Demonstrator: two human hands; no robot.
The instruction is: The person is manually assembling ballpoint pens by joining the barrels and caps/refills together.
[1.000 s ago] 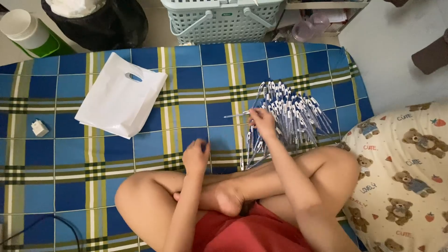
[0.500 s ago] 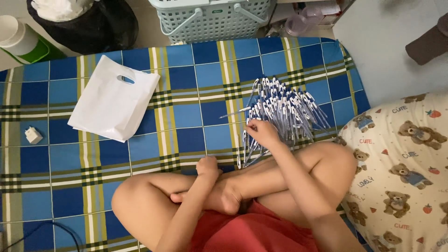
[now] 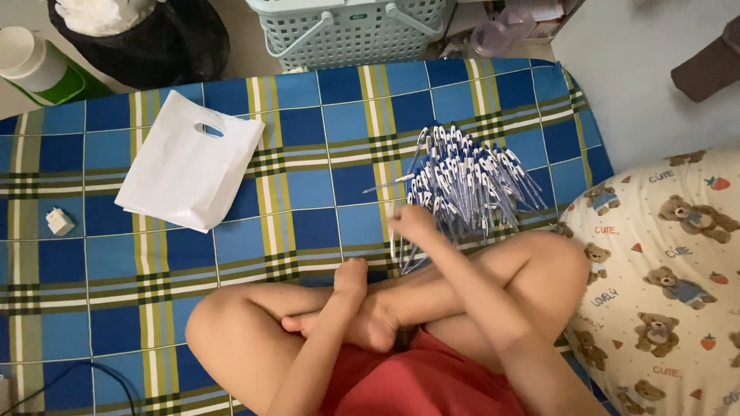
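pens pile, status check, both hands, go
Right hand on the pens pile, grip blurred. Left hand resting on crossed legs, empty. White bag lies apart.

— Checked sheet (image 3: 324, 200) across the middle of the frame: woven cloth, matt, slightly creased?
— Cloth, yes. Pens (image 3: 466, 181) right of centre: clear glossy plastic barrels, blue and white parts.
— White bag (image 3: 189, 166) at upper left: thin plastic, smooth, faint sheen.
— Basket (image 3: 351, 35) at the top edge: pale moulded plastic, matt lattice.
— Black bag (image 3: 154, 38) in the top-left corner: shiny crinkled plastic film.
— Pillow (image 3: 671, 270) at lower right: soft printed cloth, matt. Shorts (image 3: 424, 381) at the bottom: red cloth, matt.
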